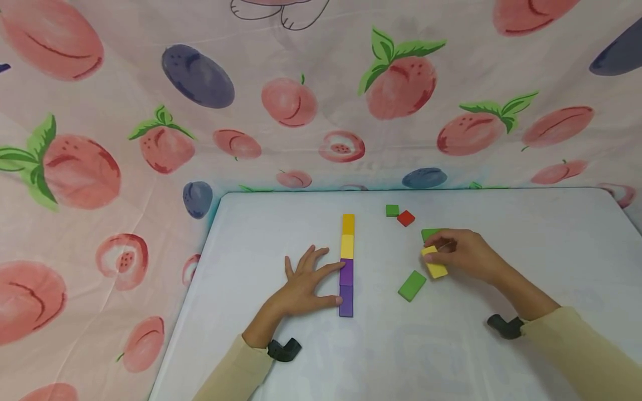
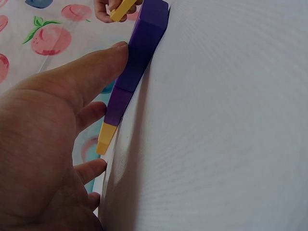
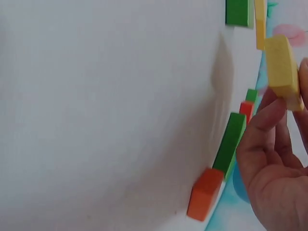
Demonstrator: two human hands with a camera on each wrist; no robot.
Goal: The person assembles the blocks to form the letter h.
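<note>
On the white table a straight row runs away from me: two purple blocks [image 1: 346,301] nearest, then a yellow block [image 1: 347,246] and an orange-yellow block [image 1: 348,224]. My left hand [image 1: 306,287] lies at the row's left side with fingers spread. Its thumb and index fingertip touch the purple blocks. To the right, my right hand [image 1: 463,253] pinches a yellow block [image 3: 281,67] between thumb and fingers, raised over the table in the right wrist view. A green block [image 1: 430,234] shows partly behind that hand, and another green block [image 1: 412,285] lies between it and the row.
A small green block [image 1: 392,210] and a red block [image 1: 406,218] sit close together near the table's far edge. An orange block [image 3: 205,194], covered by my right hand in the head view, stands by the partly covered green one. Fruit-patterned cloth [image 1: 341,100] hangs behind the table.
</note>
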